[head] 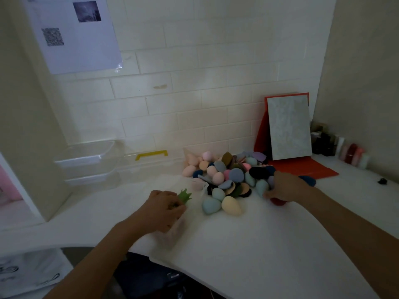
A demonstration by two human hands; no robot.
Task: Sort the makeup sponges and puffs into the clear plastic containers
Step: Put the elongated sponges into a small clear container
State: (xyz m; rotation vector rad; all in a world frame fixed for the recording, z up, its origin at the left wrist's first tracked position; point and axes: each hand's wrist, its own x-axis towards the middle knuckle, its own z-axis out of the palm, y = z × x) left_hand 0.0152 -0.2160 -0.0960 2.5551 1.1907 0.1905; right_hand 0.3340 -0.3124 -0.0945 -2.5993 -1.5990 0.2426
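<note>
A pile of coloured egg-shaped sponges and flat puffs (228, 173) lies on the white counter (237, 244). My left hand (164, 208) grips a green sponge with a spiky top (185, 197) just left of the pile, over a clear plastic bag (172, 234). My right hand (285, 186) rests at the pile's right edge, fingers curled round a dark red sponge (278, 201), next to a teal sponge (261, 186). Two stacked clear containers (86, 162) stand at the back left. Beside them is a clear box with a yellow handle (151, 155).
A red folding stand with a grey mirror panel (289, 128) leans at the back right. Small bottles and tubes (339, 145) line the right wall. A small black item (383, 181) lies at the far right. A white cabinet side stands on the left.
</note>
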